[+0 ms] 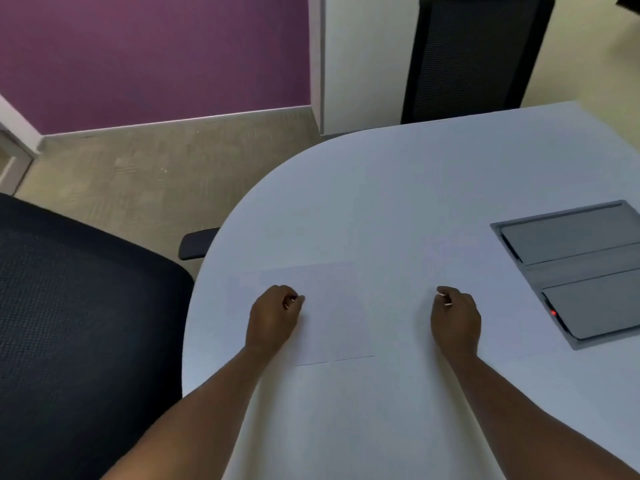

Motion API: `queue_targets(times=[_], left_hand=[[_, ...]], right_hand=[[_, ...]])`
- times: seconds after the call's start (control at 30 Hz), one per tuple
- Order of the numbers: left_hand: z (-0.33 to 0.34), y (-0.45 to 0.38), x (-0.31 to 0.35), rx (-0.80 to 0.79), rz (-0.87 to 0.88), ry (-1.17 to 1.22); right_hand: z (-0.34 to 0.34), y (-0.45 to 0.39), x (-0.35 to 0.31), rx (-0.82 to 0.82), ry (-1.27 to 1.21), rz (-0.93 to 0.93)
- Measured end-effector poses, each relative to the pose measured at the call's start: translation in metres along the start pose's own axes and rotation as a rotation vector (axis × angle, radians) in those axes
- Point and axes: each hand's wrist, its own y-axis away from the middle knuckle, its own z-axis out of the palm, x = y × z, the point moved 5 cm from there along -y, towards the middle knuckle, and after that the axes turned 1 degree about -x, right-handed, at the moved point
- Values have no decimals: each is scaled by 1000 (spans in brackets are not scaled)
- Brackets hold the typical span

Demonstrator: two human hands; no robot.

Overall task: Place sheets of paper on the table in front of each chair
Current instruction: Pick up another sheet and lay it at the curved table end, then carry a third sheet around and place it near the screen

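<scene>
A white sheet of paper (329,313) lies flat on the pale round table (398,188), near the edge by the black mesh chair (76,306) at the left. My left hand (273,317) rests on the sheet's left part, thumb and fingers pinched together at it. My right hand (455,317) is to the right of the sheet, off its edge, with the fingers curled shut; nothing clear shows in it. A second black chair (474,57) stands at the table's far side, with bare tabletop before it.
A grey cable-box lid (571,268) with a small red light is set into the table at the right. The left chair's armrest (197,242) touches the table edge. Beige carpet (156,168) and a purple wall (156,53) lie beyond.
</scene>
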Motion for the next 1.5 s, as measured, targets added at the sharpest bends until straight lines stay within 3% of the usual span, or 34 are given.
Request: queue_targets(times=[0.23,0.4,0.53,0.93,1.07,1.2,1.3,1.37,1.43,1.5], left_hand=[[80,10,104,-108,224,38],[150,34,156,-332,326,8],[198,54,174,-477,313,-81],[251,76,198,-436,291,-392],[251,75,200,-434,284,-408],[248,76,199,-453,275,-401],[243,78,196,-471,266,-393],[239,81,196,-478,257,-386],[235,81,196,-480,245,-370],[231,82,197,-484,221,-331]], right_hand=[[-50,-27,21,36,49,-79],[-73,-43,57,-19,137,40],[-89,-45,94,-82,288,139],[-94,-32,163,-227,525,255],[-91,-35,157,-181,368,228],[-98,-44,146,-53,-125,277],[-102,-50,154,6,-664,605],[-96,-50,156,-57,-985,783],[-95,-47,154,-143,-1022,800],[-100,-44,153,-160,-890,730]])
